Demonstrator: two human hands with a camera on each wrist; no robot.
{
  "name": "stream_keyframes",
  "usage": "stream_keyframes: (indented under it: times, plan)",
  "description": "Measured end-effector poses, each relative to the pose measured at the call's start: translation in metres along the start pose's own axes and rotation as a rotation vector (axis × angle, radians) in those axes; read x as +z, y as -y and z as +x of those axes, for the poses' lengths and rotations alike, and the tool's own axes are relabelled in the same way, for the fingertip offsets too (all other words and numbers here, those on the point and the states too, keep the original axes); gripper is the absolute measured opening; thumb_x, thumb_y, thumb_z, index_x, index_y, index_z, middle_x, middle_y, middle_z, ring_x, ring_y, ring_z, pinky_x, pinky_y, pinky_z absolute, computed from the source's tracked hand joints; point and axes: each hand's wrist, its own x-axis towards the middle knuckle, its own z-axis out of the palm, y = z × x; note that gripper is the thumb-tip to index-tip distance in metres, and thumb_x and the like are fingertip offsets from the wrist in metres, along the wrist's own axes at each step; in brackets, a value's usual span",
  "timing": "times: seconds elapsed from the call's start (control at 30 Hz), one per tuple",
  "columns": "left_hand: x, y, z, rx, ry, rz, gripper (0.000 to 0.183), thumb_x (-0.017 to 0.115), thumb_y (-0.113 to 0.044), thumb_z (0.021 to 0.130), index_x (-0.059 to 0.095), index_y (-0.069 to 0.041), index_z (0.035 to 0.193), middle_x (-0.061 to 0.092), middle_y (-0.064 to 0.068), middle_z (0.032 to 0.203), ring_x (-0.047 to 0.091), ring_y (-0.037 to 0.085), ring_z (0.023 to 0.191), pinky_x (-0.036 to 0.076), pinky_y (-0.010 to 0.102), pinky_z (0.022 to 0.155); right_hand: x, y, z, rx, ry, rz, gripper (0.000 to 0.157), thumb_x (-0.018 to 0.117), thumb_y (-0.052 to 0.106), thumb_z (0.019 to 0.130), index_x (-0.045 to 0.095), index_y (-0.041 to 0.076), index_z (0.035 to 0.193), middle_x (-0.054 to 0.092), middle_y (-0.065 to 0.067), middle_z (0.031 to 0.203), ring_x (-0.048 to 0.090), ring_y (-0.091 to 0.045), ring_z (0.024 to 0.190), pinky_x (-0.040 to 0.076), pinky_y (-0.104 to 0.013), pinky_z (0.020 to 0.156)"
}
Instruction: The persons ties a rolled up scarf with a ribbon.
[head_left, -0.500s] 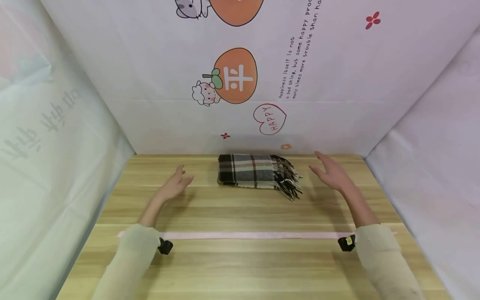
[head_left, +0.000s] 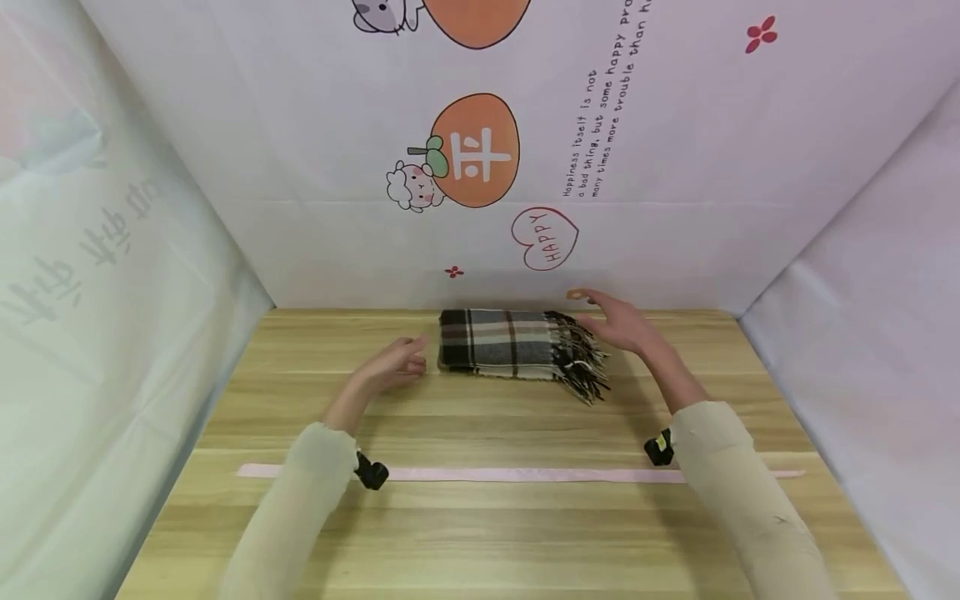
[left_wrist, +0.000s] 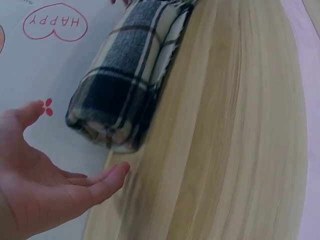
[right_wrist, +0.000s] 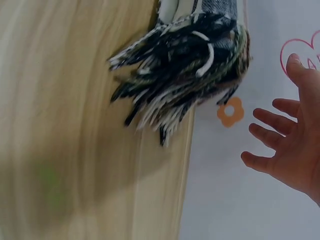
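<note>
A rolled plaid scarf (head_left: pixel 495 343) in black, grey, white and brown lies along the back edge of the wooden table. Its dark rolled end (left_wrist: pixel 107 112) faces my left hand (head_left: pixel 390 367), which is just off that end with fingers spread apart from the cloth. At the other end hangs a loose fringe (right_wrist: pixel 185 70) of black and white strands. My right hand (head_left: pixel 618 325) hovers at the fringe, thumb overlapping it in the head view, fingers extended and holding nothing. In the right wrist view, the palm and spread fingers (right_wrist: pixel 270 135) show beside the fringe.
A pink tape strip (head_left: pixel 517 475) crosses the wooden table (head_left: pixel 510 533) in front of the scarf. A white printed sheet (head_left: pixel 337 167) rises directly behind the table, with more white sheeting (head_left: pixel 892 292) on both sides. Small black cameras sit at both wrists.
Both hands have moved inward toward the scarf: the left to the right, close to the rolled end, the right to the left, over the fringe. The scarf lies as before.
</note>
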Motion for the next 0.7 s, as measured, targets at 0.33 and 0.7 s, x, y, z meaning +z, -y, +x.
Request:
stream_keyframes:
  times: [0.33, 0.7]
  plan:
    - [0.032, -0.005, 0.025, -0.025, -0.166, 0.01, 0.105, 0.063, -0.053, 0.094, -0.003, -0.004, 0.159, 0.053, 0.021, 0.132, 0.063, 0.027, 0.097, 0.049, 0.038, 0.095, 0.016, 0.014, 0.04, -0.049, 0.117, -0.027, 0.076, 0.049, 0.049, 0.102, 0.026, -0.001, 0.155, 0.04, -0.029, 0.151, 0.042, -0.047, 0.137, 0.034, -0.061, 0.113]
    - [0.046, -0.008, 0.054, -0.073, -0.28, 0.018, 0.062, 0.074, -0.047, 0.088, 0.053, -0.005, 0.129, 0.049, 0.002, 0.107, 0.041, 0.017, 0.085, 0.039, 0.034, 0.081, 0.048, 0.0, 0.05, 0.103, 0.259, 0.273, 0.084, 0.051, 0.056, 0.099, 0.018, 0.007, 0.159, 0.018, -0.024, 0.164, 0.023, -0.047, 0.148, 0.027, -0.065, 0.115]
